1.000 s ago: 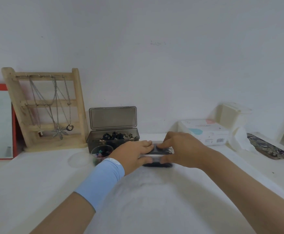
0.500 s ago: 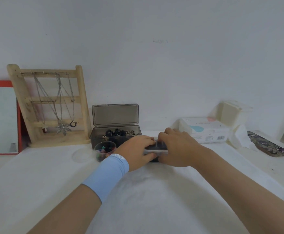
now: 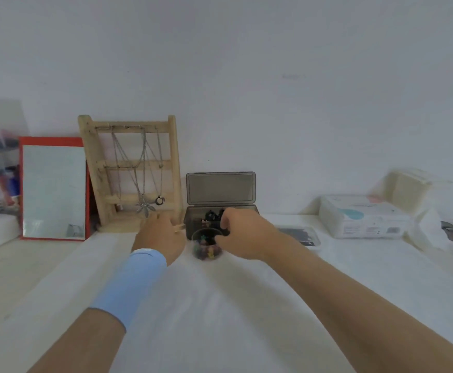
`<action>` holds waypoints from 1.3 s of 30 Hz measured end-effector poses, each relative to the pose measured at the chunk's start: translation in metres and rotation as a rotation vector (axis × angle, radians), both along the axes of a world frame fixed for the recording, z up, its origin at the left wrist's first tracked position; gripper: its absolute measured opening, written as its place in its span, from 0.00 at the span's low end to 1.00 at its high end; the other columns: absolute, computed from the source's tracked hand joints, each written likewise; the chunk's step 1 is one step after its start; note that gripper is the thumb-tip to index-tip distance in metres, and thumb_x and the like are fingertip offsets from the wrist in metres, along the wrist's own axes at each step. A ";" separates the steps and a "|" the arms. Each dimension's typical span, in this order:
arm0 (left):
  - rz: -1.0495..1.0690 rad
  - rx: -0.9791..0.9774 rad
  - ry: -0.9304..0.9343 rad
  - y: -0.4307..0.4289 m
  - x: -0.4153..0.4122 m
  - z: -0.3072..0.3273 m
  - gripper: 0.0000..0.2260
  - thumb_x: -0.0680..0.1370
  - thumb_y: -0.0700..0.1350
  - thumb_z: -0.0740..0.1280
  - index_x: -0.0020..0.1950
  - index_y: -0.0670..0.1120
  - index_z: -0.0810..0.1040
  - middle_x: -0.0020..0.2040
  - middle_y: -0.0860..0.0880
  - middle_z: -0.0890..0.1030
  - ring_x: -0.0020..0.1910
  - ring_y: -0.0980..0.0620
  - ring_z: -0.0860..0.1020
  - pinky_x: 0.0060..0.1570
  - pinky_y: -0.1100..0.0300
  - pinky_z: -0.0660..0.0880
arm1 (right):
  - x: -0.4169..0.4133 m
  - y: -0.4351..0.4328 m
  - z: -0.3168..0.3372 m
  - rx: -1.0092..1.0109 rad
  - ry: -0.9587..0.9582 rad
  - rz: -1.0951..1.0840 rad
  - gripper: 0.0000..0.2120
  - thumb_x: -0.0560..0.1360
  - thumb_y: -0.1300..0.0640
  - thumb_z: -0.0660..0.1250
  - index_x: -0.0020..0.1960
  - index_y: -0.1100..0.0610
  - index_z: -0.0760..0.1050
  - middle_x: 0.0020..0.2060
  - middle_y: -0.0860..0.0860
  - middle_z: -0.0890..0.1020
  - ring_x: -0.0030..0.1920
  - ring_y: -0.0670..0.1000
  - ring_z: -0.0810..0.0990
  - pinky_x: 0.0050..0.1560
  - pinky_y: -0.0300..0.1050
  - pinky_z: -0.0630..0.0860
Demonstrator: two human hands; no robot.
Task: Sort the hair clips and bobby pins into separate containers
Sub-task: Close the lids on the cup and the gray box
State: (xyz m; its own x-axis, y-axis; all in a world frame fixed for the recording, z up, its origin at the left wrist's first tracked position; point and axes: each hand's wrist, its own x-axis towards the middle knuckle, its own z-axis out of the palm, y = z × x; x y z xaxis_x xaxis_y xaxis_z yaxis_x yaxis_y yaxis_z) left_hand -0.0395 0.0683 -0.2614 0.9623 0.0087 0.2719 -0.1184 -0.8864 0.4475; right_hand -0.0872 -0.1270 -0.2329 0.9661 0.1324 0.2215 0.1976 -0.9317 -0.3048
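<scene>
a white cloth-covered table (image 3: pixel 220 319) fills the lower part of the view and runs back to a plain white wall. against that wall at the left, a ladder-shaped pale wooden jewellery stand (image 3: pixel 175 168) leans with silver chain necklaces (image 3: pixel 144 205) hanging from its rungs. a red-framed rectangular mirror (image 3: pixel 53 189) stands just beside it. at the far right lies a white soft pack of tissues (image 3: pixel 362 216), well apart from the hands.

near the middle, by the wall, sits a smoky grey translucent plastic box (image 3: pixel 220 191). its hinged lid stands upright and open, and a heap of dark hair clips (image 3: pixel 212 215) lies inside.

both forearms reach forward over the cloth. the left hand (image 3: pixel 158 235), with a light blue wristband (image 3: pixel 136 281) behind it, is at the foot of the wooden stand, just left of the grey box. its back faces the camera and one fingertip pokes out toward the box. the other fingers are hidden, so i cannot tell whether they hold anything. the right hand (image 3: pixel 244 238) is at the near right edge of the grey box with its fingers curled downward. the frame is blurred there, so i cannot tell whether they pinch a clip or only touch the rim.

a flat clear rectangular case (image 3: pixel 300 235) with dark contents lies on the cloth just right of the right wrist. what is inside is too blurred to name.

between the two hands, just in front of the grey box, stands a small round clear plastic cup (image 3: pixel 206 249). it holds tiny multicoloured clips (image 3: pixel 205 251).
</scene>
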 end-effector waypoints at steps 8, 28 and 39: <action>-0.092 0.200 0.253 0.027 0.008 -0.024 0.37 0.74 0.63 0.66 0.79 0.53 0.56 0.76 0.50 0.64 0.75 0.46 0.60 0.70 0.50 0.63 | 0.014 0.035 -0.028 0.047 -0.007 -0.119 0.29 0.66 0.33 0.70 0.54 0.52 0.64 0.45 0.48 0.78 0.43 0.52 0.78 0.41 0.48 0.78; -0.559 -0.072 0.211 -0.010 -0.017 0.005 0.37 0.68 0.56 0.78 0.74 0.53 0.69 0.62 0.57 0.74 0.60 0.59 0.74 0.62 0.57 0.73 | -0.005 -0.021 -0.009 0.464 0.385 0.061 0.26 0.79 0.64 0.57 0.76 0.58 0.64 0.64 0.52 0.77 0.50 0.52 0.84 0.34 0.42 0.79; -0.582 -0.002 0.184 -0.021 -0.025 -0.002 0.20 0.81 0.59 0.58 0.71 0.54 0.73 0.67 0.55 0.73 0.66 0.54 0.71 0.65 0.61 0.64 | 0.001 -0.007 -0.021 0.329 0.236 0.003 0.15 0.81 0.59 0.59 0.63 0.55 0.79 0.48 0.52 0.83 0.43 0.55 0.84 0.32 0.39 0.80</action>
